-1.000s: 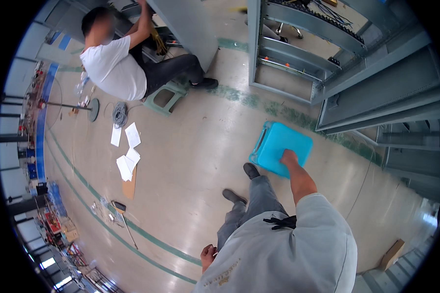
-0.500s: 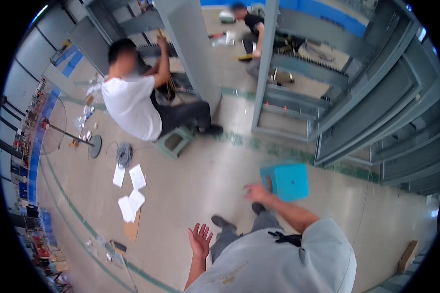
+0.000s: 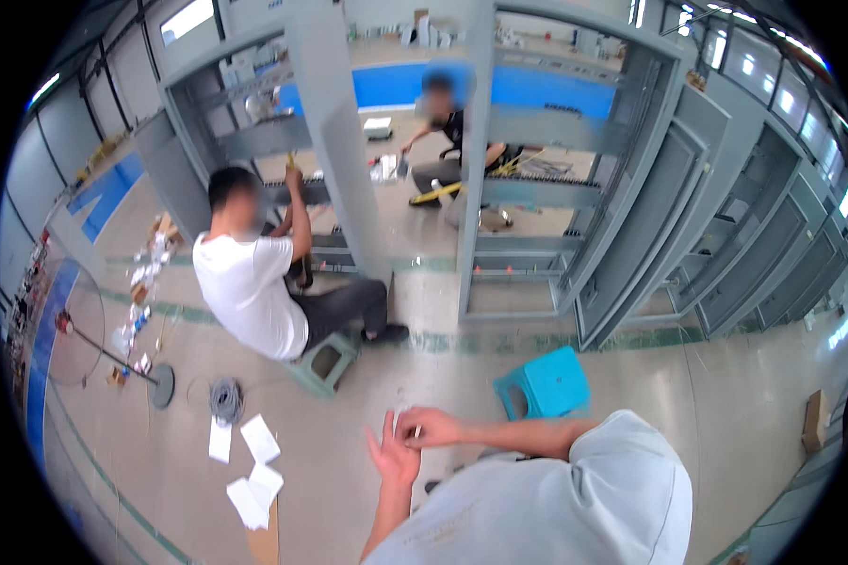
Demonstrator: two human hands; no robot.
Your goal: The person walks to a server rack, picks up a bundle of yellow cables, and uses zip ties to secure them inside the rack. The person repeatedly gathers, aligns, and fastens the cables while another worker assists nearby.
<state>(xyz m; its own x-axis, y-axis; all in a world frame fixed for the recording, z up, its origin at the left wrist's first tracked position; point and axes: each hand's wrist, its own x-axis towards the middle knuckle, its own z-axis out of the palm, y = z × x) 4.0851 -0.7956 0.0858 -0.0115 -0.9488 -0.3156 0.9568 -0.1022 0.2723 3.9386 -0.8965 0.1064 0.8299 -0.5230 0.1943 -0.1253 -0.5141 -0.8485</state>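
A person in a white shirt (image 3: 245, 292) sits on a pale green stool (image 3: 330, 364) beside an open grey cabinet (image 3: 334, 141). On the floor (image 3: 410, 386), a coil of grey cable (image 3: 226, 401) lies near white papers (image 3: 260, 439) and a piece of cardboard (image 3: 265, 540). A standing fan (image 3: 113, 356) is at the left.

Grey metal cabinet frames (image 3: 537, 193) stood in a row across an industrial assembly workshop, where a co-worker in white (image 3: 247, 287) sat at one frame. Cable (image 3: 226, 400) lay coiled on the smooth floor (image 3: 650, 414), marked with green lines (image 3: 433, 343), near a pedestal fan (image 3: 162, 386).
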